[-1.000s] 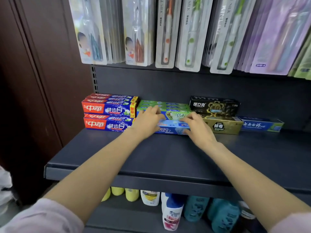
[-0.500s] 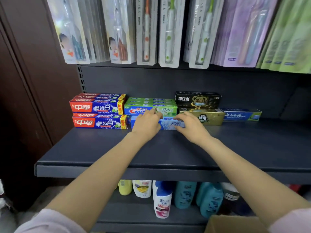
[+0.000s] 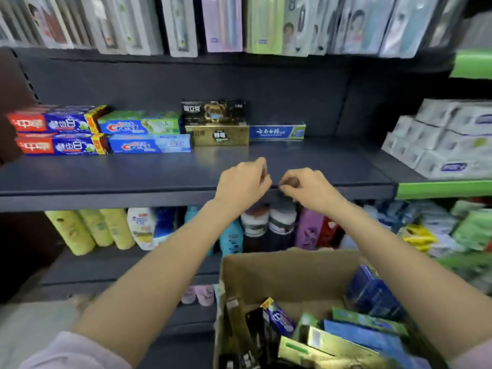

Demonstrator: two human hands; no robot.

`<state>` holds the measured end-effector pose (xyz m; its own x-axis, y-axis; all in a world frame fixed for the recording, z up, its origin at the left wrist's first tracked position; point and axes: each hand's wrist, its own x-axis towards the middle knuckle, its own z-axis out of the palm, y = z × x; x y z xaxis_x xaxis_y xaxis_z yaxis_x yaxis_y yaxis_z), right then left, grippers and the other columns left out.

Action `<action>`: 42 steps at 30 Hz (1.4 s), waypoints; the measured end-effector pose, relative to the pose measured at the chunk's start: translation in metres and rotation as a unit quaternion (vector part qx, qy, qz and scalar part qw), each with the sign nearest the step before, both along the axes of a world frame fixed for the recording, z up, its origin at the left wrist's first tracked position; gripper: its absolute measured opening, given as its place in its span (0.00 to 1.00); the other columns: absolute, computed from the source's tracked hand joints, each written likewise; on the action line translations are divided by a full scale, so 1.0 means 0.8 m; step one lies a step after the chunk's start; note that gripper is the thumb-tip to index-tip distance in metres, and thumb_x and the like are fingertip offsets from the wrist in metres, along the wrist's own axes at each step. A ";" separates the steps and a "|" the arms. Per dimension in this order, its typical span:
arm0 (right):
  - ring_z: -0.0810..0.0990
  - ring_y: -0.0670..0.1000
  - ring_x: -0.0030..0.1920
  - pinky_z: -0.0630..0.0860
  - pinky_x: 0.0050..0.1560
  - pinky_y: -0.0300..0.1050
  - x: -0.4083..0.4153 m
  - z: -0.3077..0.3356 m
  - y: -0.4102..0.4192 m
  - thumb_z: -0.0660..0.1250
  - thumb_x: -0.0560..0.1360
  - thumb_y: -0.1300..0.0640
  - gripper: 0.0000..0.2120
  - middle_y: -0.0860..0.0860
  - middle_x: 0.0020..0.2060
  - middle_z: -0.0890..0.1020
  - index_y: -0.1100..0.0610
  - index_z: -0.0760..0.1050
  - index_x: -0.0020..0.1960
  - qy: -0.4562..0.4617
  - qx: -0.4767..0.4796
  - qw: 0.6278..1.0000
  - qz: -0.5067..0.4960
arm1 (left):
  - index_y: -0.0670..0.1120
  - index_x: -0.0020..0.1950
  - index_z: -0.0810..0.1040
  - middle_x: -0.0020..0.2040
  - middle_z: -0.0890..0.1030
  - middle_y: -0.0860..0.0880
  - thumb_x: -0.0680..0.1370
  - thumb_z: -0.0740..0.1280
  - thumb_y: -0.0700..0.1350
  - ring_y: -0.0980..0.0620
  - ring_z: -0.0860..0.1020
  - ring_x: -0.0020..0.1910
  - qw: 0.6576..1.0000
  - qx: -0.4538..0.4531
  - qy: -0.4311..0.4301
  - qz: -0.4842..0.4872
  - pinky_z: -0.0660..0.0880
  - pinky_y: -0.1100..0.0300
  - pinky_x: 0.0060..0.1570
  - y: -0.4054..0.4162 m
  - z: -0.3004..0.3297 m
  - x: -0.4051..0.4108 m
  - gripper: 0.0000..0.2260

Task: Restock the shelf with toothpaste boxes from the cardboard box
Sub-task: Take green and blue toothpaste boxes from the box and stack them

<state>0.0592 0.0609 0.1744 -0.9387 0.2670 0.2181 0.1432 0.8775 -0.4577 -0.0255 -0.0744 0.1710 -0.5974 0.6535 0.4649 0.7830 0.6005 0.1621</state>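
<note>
On the dark shelf (image 3: pixel 159 174) toothpaste boxes line the back: red-and-blue boxes (image 3: pixel 57 145) stacked at the left, two Crest boxes (image 3: pixel 150 143) beside them, a gold box (image 3: pixel 219 134) under a black one (image 3: pixel 214 111), and a blue-and-white box (image 3: pixel 277 131). My left hand (image 3: pixel 241 183) and my right hand (image 3: pixel 306 186) hover close together over the shelf's front edge, fingers curled, holding nothing. The open cardboard box (image 3: pixel 279 272) at the bottom right holds several toothpaste boxes (image 3: pixel 359 334).
Packaged toothbrushes (image 3: pixel 181 25) hang above the shelf. Shampoo and lotion bottles (image 3: pixel 111 230) fill the shelf below. White boxed goods (image 3: pixel 447 139) sit on a green-edged shelf (image 3: pixel 442 189) at the right.
Both hands let go of the blue Crest box and drew back from the row to the shelf's front edge. The view swung right and down, bringing the cardboard box into sight.
</note>
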 end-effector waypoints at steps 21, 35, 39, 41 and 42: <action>0.72 0.57 0.66 0.69 0.62 0.45 0.086 -0.383 0.096 0.62 0.78 0.49 0.23 0.56 0.68 0.72 0.59 0.69 0.69 -0.430 -0.123 0.894 -0.001 | 0.42 0.65 0.73 0.64 0.76 0.41 0.78 0.64 0.45 0.42 0.75 0.62 0.853 -0.359 -0.378 0.034 0.73 0.51 0.59 0.088 -0.382 0.088 0.16; 0.82 0.57 0.50 0.80 0.52 0.58 0.073 -0.395 0.139 0.79 0.62 0.50 0.20 0.59 0.45 0.83 0.62 0.79 0.45 -0.199 -0.381 0.884 -0.181 | 0.48 0.69 0.69 0.70 0.67 0.46 0.77 0.64 0.47 0.46 0.63 0.70 0.857 -0.485 -0.146 -0.094 0.58 0.50 0.68 0.119 -0.456 0.085 0.20; 0.81 0.55 0.45 0.79 0.50 0.53 0.091 -0.360 0.130 0.79 0.62 0.54 0.16 0.54 0.41 0.82 0.57 0.78 0.45 -0.094 -0.361 0.913 -0.163 | 0.47 0.67 0.70 0.66 0.69 0.45 0.71 0.70 0.55 0.46 0.64 0.67 0.883 -0.458 -0.097 -0.027 0.63 0.48 0.62 0.123 -0.422 0.085 0.26; 0.81 0.55 0.46 0.78 0.53 0.53 0.104 -0.339 0.128 0.78 0.64 0.58 0.16 0.56 0.45 0.82 0.57 0.78 0.48 -0.061 -0.369 0.917 -0.141 | 0.46 0.67 0.69 0.65 0.69 0.44 0.70 0.71 0.57 0.45 0.65 0.66 0.894 -0.438 -0.099 0.010 0.64 0.48 0.60 0.120 -0.396 0.092 0.29; 0.80 0.53 0.46 0.78 0.54 0.53 0.110 -0.331 0.129 0.78 0.64 0.59 0.16 0.56 0.46 0.82 0.56 0.77 0.49 -0.047 -0.369 0.918 -0.137 | 0.45 0.67 0.68 0.65 0.70 0.43 0.70 0.71 0.58 0.44 0.67 0.65 0.898 -0.421 -0.120 0.038 0.65 0.49 0.60 0.117 -0.382 0.095 0.30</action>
